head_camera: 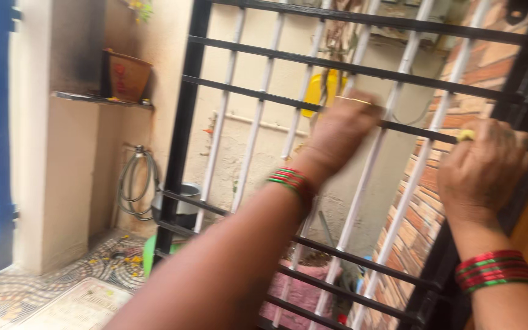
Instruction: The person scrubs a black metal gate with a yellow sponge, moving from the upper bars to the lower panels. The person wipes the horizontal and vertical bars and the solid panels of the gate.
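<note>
You stand facing a black metal grille gate (313, 122) with white upright rods and dark crossbars, seen from your head camera; the view is motion-blurred. Both your arms reach forward to it, each wrist ringed with red and green bangles.

Your left hand (343, 131) rests on one of the dark crossbars near the middle of the gate, fingers curled over the bar so the grip looks closed on it, though blur hides the fingertips. Your right hand (483, 168) is at the gate's right edge, beside the black frame and the brick wall (423, 208). Its grip is closed around a small yellowish object (465, 135) that pokes out at the top of the fist; what it is cannot be told.

Beyond the bars lie a pale wall, a yellow container and a pipe. To the left sit a shelf with a brown pot (128, 74), a coiled hose (135, 183) and a patterned floor.

Judging by the hands, you are working at the gate's right edge while steadying it. The next move calls for a firm hold on the crossbar and fine control of the right fingers.
</note>
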